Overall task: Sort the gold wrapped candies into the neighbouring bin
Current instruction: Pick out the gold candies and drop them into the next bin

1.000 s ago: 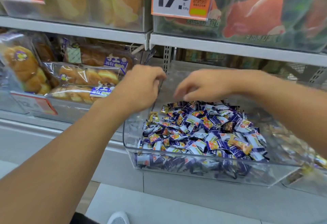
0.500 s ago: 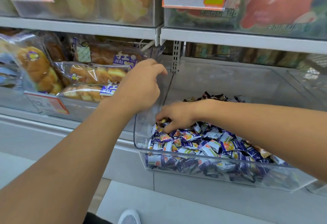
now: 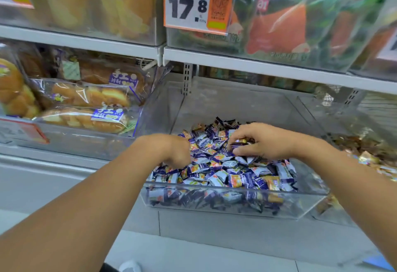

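Both hands have dropped into the clear bin (image 3: pixel 236 205) of purple candies (image 3: pixel 225 175). Bread packs (image 3: pixel 86 95) sit left, gold candies (image 3: pixel 365 155) in the right bin. Left hand (image 3: pixel 171 150) digs in, curled; right hand (image 3: pixel 261 143) pinches a gold-wrapped candy (image 3: pixel 243 140).

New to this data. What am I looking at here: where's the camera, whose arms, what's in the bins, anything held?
There is no machine here. A person wears one wide-angle camera on the head, looking down along their own bare arms at a shop shelf.

Both hands are in a clear plastic bin full of purple and white wrapped candies. The right hand has its fingers curled round a few candies, at least one of them gold wrapped. The left hand is curled into the pile; what it holds, if anything, is hidden.

The neighbouring bin to the right holds gold candies. Bagged bread lies to the left, and a price tag hangs above.
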Demonstrator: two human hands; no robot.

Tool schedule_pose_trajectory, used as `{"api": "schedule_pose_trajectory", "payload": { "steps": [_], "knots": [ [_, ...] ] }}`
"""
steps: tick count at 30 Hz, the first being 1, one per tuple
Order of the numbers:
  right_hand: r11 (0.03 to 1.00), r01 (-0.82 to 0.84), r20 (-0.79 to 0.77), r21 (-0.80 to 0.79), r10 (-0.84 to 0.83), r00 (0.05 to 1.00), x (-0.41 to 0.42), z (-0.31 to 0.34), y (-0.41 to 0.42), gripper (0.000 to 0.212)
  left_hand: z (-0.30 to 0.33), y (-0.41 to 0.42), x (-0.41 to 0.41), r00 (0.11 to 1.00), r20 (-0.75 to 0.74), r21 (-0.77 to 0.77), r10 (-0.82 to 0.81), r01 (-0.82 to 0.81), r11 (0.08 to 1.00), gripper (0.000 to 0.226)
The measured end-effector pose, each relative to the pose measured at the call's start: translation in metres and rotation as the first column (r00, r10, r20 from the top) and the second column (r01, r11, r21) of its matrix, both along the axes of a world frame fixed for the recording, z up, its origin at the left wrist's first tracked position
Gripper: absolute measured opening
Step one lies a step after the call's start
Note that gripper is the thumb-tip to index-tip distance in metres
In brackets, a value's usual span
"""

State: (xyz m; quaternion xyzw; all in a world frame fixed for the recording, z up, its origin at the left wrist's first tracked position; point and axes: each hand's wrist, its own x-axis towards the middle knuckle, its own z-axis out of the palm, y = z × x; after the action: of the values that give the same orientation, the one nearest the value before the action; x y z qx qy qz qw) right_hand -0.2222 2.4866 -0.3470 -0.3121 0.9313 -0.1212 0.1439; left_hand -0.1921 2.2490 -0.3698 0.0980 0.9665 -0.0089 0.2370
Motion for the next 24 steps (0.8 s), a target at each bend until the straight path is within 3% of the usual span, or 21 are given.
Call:
{"api": "schedule_pose_trajectory", "payload": {
  "steps": [3,5,9,11,13,14,16,20,21,22,24],
  "knots": [
    [0.991,0.115,-0.072,-0.062,-0.119,0.990,0.005,-0.004,0.017,0.027,0.002,0.009,0.000,0.988,0.116,0.161,0.100,-0.118,0.980,0.053],
    [0.973,0.199,-0.047,-0.118,-0.206,0.977,0.007,-0.004,0.019,0.026,0.004,0.011,-0.001,0.990,0.087,0.254,0.108,-0.127,0.959,0.052],
    [0.787,0.471,0.318,-0.399,-0.363,0.876,0.010,-0.003,0.011,0.017,0.006,0.005,-0.008,0.983,-0.049,0.390,0.178,-0.146,0.909,0.037],
    [0.626,0.598,0.521,-0.501,-0.333,0.786,0.007,-0.006,0.008,0.020,0.008,0.006,-0.010,0.959,-0.037,0.581,0.280,-0.208,0.787,0.031],
    [0.460,0.706,0.677,-0.539,-0.262,0.688,0.006,-0.006,0.005,0.022,0.009,0.012,-0.009,0.906,0.161,0.750,0.392,-0.370,0.548,0.033],
    [0.413,0.735,0.719,-0.538,-0.232,0.656,0.006,-0.004,0.003,0.023,0.010,0.016,-0.008,0.877,0.261,0.783,0.403,-0.437,0.443,0.035],
    [0.360,0.770,0.757,-0.527,-0.213,0.618,0.005,-0.002,0.000,0.024,0.010,0.025,-0.008,0.849,0.355,0.785,0.390,-0.498,0.368,0.038],
    [0.257,0.799,0.770,-0.544,-0.225,0.596,0.005,0.001,-0.006,0.022,0.008,0.041,-0.012,0.878,0.359,0.805,0.318,-0.463,0.372,0.046],
    [0.224,0.798,0.764,-0.560,-0.234,0.601,0.006,0.002,-0.007,0.020,0.006,0.043,-0.014,0.899,0.285,0.800,0.332,-0.414,0.434,0.047],
    [0.172,0.802,0.769,-0.571,-0.231,0.597,0.006,0.003,-0.007,0.019,0.003,0.043,-0.017,0.929,0.133,0.754,0.345,-0.321,0.573,0.047],
    [0.037,0.832,0.820,-0.553,-0.154,0.552,0.006,0.008,-0.006,0.021,-0.002,0.037,-0.023,0.942,-0.166,0.525,0.293,-0.167,0.835,0.050]
  ]
}}
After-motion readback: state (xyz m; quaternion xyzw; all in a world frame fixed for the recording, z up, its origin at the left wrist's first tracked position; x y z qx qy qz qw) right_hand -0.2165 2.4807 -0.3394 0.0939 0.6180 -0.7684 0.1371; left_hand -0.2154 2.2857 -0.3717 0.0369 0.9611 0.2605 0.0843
